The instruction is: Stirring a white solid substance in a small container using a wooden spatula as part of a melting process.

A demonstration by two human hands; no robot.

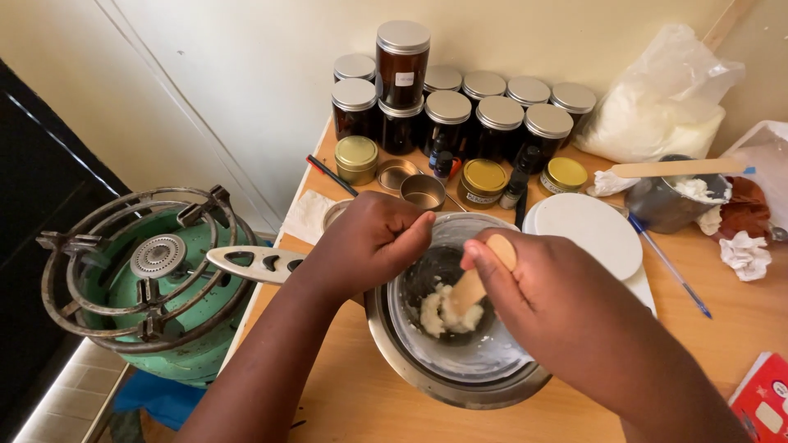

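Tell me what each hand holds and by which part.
Right hand: flat wooden stick, by its upper end. Left hand: clear glass bowl, by its near rim.

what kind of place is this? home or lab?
Probably a home workspace for making balms or creams by hand, not a lab. Signs: a small wooden table against a wall, stacked dark jars with metal lids, and a green gas cylinder burner beside it.
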